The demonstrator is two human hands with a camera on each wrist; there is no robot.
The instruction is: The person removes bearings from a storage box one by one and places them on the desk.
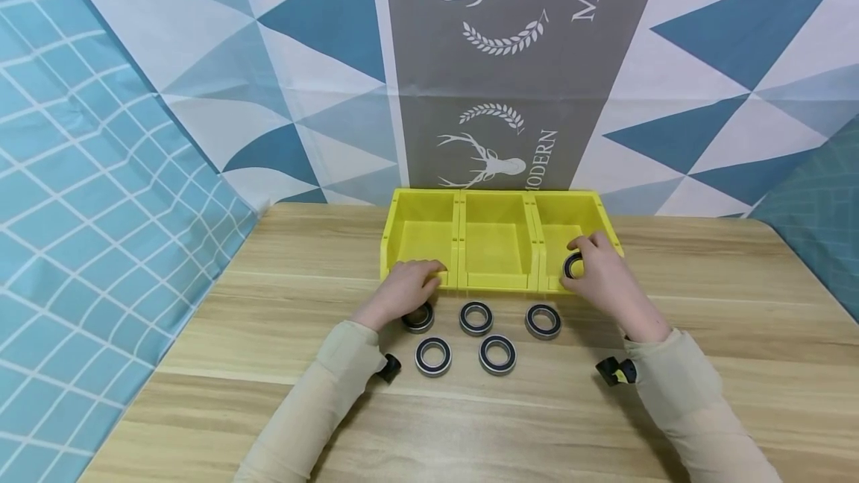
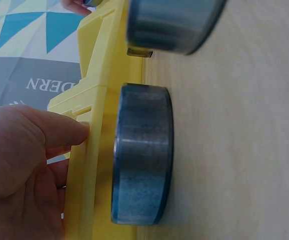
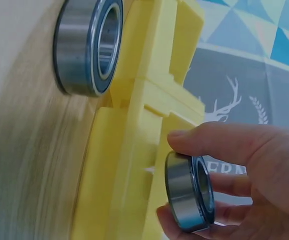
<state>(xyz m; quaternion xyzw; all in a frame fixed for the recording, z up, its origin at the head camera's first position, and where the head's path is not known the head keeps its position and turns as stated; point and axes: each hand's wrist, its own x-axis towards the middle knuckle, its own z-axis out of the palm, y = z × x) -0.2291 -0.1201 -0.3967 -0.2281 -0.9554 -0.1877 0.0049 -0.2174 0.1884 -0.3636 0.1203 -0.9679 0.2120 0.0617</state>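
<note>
A ball bearing (image 1: 573,265) with a black seal and steel rim is pinched between the thumb and fingers of my right hand (image 1: 604,274), over the front of the right bin. My left hand (image 1: 406,289) holds the front edge of the left yellow bin (image 1: 388,252); in the left wrist view its thumb (image 2: 69,127) lies on the rim and its fingers are partly hidden behind it. Several more bearings lie flat on the table before the bins, including one (image 1: 419,317) partly under my left hand and one (image 1: 543,321) before the right bin.
Three yellow bins stand joined in a row; the middle bin (image 1: 496,280) is between the hands. Two bearings, a left one (image 1: 433,356) and a right one (image 1: 498,354), form the nearer row on the wooden table (image 1: 510,431). A patterned cloth (image 1: 322,95) hangs behind.
</note>
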